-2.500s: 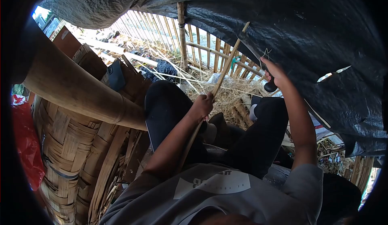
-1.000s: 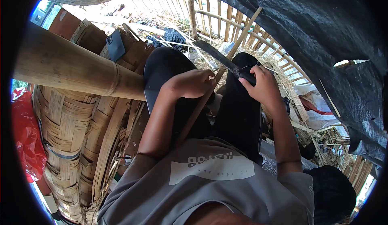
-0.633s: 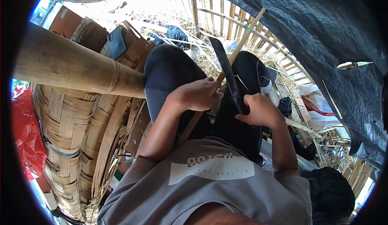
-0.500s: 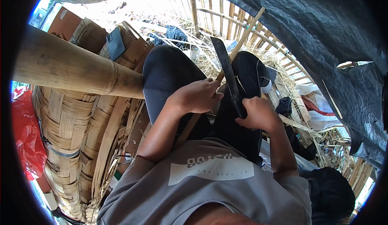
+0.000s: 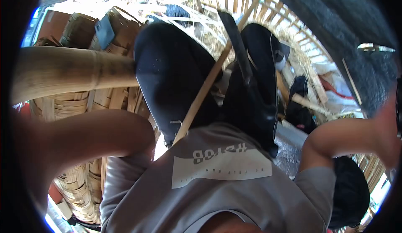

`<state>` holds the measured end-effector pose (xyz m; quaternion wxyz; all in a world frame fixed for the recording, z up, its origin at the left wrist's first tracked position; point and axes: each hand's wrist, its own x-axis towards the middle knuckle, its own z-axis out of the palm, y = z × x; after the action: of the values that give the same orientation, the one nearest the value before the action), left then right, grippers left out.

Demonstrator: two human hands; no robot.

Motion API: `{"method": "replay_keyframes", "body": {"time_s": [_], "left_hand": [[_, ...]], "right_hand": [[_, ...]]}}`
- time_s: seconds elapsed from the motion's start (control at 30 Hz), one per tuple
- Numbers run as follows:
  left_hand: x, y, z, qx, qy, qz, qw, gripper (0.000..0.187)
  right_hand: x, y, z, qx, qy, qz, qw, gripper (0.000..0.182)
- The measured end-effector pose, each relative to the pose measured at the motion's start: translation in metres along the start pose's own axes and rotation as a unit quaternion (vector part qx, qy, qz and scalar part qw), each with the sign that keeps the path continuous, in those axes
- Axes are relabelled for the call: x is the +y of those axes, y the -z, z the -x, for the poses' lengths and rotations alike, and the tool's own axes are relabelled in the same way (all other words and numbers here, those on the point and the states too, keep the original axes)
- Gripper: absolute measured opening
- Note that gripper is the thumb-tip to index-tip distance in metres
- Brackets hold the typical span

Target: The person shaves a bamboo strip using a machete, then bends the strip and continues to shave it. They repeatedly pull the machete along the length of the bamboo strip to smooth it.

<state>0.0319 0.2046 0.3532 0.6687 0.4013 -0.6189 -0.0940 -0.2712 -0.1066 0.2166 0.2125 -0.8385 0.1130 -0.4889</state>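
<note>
My left hand [image 5: 31, 155] is raised at the far left edge of the view, blurred and dark, with its fingers hidden. On the opposite edge, my right hand [image 5: 386, 126] is lifted close to the camera, its fingers cut off by the dark border. A machete [image 5: 238, 47] with a dark blade rests against my right thigh, blade pointing away from me and handle toward my lap. Beside it, a long bamboo strip [image 5: 205, 90] slants across my lap, from my waist up past the knees. Both hands are well apart from the machete and the strip.
A thick bamboo pole [image 5: 79, 70] runs in from the left to my left knee. Below it stands a woven bamboo basket [image 5: 75, 107]; a phone [image 5: 104, 31] lies beyond. Dark tarpaulin [image 5: 335, 19] hangs at the right, near a slatted bamboo fence [image 5: 268, 9].
Both hands have let go and swung outward and up to the view's edges. The machete and bamboo strip now lie on my lap. The camera view has shifted slightly.
</note>
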Motion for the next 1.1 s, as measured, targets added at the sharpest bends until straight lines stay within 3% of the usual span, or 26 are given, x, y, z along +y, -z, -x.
{"method": "replay_keyframes", "body": {"time_s": [0.13, 0.3, 0.57, 0.83, 1.0, 1.1], "left_hand": [[-0.019, -0.01, -0.012, 0.004, -0.04, 0.009, 0.999, 0.033], [-0.047, -0.017, 0.001, 0.013, -0.009, 0.011, 1.0, 0.031], [-0.06, -0.028, 0.027, 0.016, -0.014, 0.062, 0.998, 0.029], [-0.067, -0.03, 0.047, 0.033, -0.034, 0.107, 0.993, 0.027], [-0.061, -0.031, 0.024, 0.049, 0.001, 0.086, 0.995, 0.026], [-0.05, -0.037, 0.033, 0.058, -0.016, 0.121, 0.991, 0.025]], "right_hand": [[0.001, -0.028, -0.007, -0.175, 0.044, 0.034, 0.983, 0.024], [0.02, -0.07, 0.03, -0.393, -0.014, 0.07, 0.917, 0.023], [0.045, -0.111, 0.077, -0.566, -0.113, 0.13, 0.806, 0.022], [0.053, -0.113, 0.079, -0.591, -0.133, 0.133, 0.785, 0.021], [0.043, -0.067, 0.029, -0.477, -0.147, 0.04, 0.866, 0.021], [0.008, -0.018, -0.004, -0.352, -0.144, -0.051, 0.923, 0.021]]}}
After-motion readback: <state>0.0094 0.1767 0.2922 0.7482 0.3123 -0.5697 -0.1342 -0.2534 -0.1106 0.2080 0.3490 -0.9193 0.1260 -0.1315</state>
